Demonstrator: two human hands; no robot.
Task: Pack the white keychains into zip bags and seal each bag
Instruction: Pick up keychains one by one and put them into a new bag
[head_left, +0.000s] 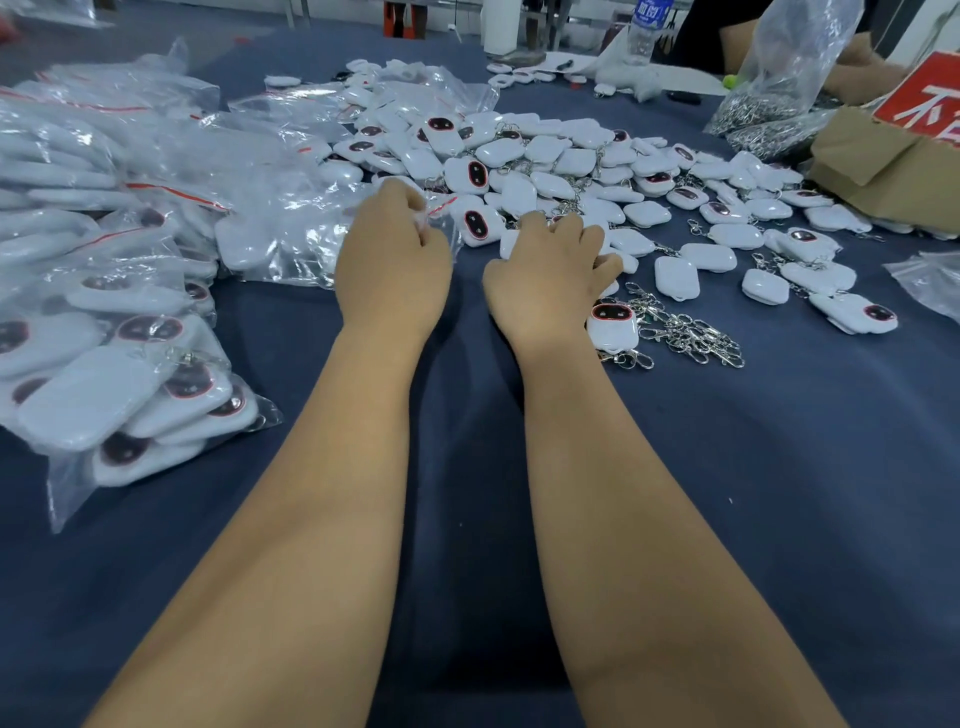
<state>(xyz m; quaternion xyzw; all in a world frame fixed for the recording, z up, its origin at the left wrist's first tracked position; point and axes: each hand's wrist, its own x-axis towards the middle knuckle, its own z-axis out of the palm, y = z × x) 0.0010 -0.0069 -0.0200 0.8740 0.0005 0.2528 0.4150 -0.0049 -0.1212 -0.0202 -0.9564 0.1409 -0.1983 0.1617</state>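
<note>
A big heap of loose white keychains (550, 156), some showing a dark oval face, covers the middle and right of the blue cloth. My left hand (392, 260) pinches the red-striped mouth of a clear zip bag (291, 244) that holds several white keychains and lies to its left. My right hand (545, 275) is curled over a white keychain (621, 260) at the near edge of the heap, fingers wrapped around it. One keychain (613, 325) lies face up just right of my right wrist.
Filled zip bags (104, 260) pile up along the left. A tangle of metal clasps (691, 332) lies at the right. A cardboard box (878, 161), a bag of metal rings (769, 104), a water bottle (644, 31) and another person's arm stand at the back right.
</note>
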